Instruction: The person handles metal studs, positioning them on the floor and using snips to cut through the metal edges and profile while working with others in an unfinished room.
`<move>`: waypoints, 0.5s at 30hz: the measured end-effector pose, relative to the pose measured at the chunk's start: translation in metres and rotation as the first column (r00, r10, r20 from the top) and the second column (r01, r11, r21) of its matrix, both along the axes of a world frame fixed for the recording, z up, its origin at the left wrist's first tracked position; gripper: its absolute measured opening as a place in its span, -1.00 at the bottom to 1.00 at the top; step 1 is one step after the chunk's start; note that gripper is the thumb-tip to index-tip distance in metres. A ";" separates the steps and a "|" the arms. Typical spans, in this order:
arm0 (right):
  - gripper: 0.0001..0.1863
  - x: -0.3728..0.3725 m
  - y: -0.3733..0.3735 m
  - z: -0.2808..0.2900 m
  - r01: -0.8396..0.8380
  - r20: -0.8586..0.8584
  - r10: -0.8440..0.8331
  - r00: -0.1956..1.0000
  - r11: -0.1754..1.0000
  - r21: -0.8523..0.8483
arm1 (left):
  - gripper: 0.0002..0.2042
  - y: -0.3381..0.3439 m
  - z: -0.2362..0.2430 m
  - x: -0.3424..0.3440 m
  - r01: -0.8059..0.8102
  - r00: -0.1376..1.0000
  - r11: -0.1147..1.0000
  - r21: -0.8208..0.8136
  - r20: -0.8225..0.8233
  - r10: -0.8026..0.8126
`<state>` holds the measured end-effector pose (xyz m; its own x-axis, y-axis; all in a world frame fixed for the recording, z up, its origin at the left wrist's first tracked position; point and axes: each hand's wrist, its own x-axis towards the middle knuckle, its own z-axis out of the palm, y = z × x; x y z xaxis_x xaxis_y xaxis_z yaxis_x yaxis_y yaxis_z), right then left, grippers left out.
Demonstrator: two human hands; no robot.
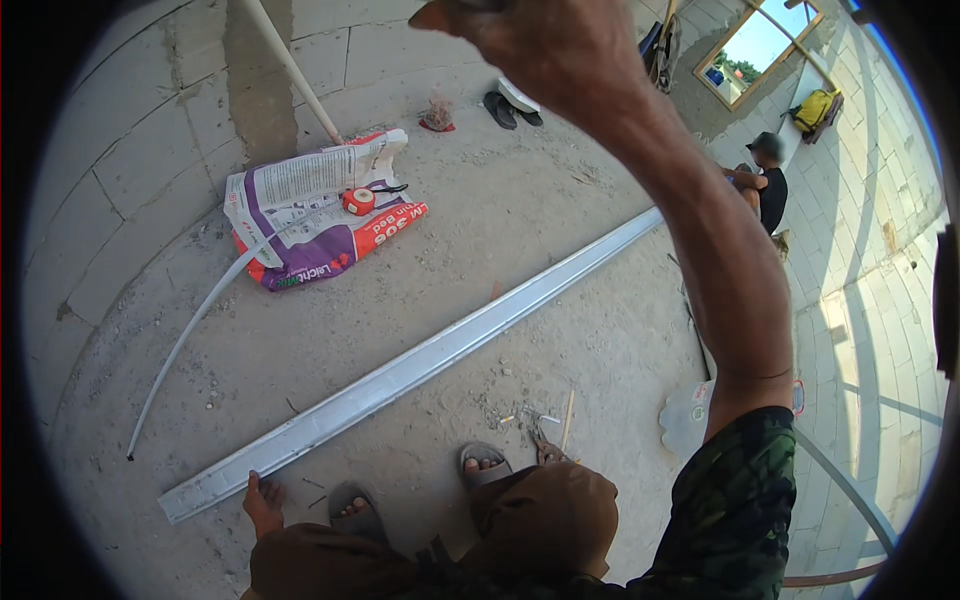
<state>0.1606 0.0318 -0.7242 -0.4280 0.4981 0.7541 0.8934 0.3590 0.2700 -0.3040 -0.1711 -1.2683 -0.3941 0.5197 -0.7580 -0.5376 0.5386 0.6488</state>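
A long silvery metal channel (400, 385) lies slantwise across the dusty floor, from the near left toward the far right. By its near end, my left hand (265, 503) has its fingers at the channel's edge and appears to grip it. Raised high over the floor, my right hand (530, 35) is partly cut off by the upper edge of the picture. Its fingers are mostly out of sight, so what it holds, if anything, cannot be told. My right forearm covers the channel's far end. Pliers (547, 449) lie beside my sandalled foot.
A printed bag (330, 215) with a red tape measure (359, 201) on it lies left, a grey hose (195, 320) beside it. Right are a clear plastic container (686, 420) and a seated person (770, 190). Dark sandals (500, 110) sit by the block wall.
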 end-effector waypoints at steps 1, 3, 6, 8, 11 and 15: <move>-0.71 -0.012 0.002 -0.052 -0.045 0.015 0.046 0.999 0.996 -0.078 | -0.47 0.001 0.001 -0.005 0.019 1.000 0.999 0.028 -0.011 -0.018; -0.76 -0.033 -0.006 -0.176 -0.114 0.016 0.121 0.993 0.968 -0.225 | -0.45 -0.003 -0.002 -0.005 0.043 0.999 0.998 0.052 -0.016 -0.043; -0.88 -0.043 -0.051 -0.319 -0.078 0.037 0.118 0.992 0.826 -0.558 | -0.40 0.002 -0.006 0.005 0.050 0.999 0.998 0.036 -0.023 -0.049; -0.89 -0.038 -0.078 -0.371 -0.091 0.034 0.145 0.989 0.769 -0.632 | -0.41 0.005 -0.009 0.001 0.067 0.998 0.997 0.033 -0.022 -0.067; -0.90 -0.035 -0.098 -0.385 -0.116 0.036 0.183 0.982 0.748 -0.654 | -0.46 0.018 0.010 -0.003 0.085 0.993 0.984 0.155 -0.095 -0.070; -0.90 -0.045 -0.079 -0.342 -0.155 -0.013 0.187 0.982 0.775 -0.612 | -0.51 0.042 0.008 -0.028 0.038 0.995 0.993 0.108 -0.095 -0.028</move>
<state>0.1152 -0.0476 -1.0658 -0.5764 0.7614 0.2967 0.7938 0.6079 -0.0179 -0.3321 -0.1292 -1.2600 -0.4416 0.6118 -0.6563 -0.4549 0.4779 0.7515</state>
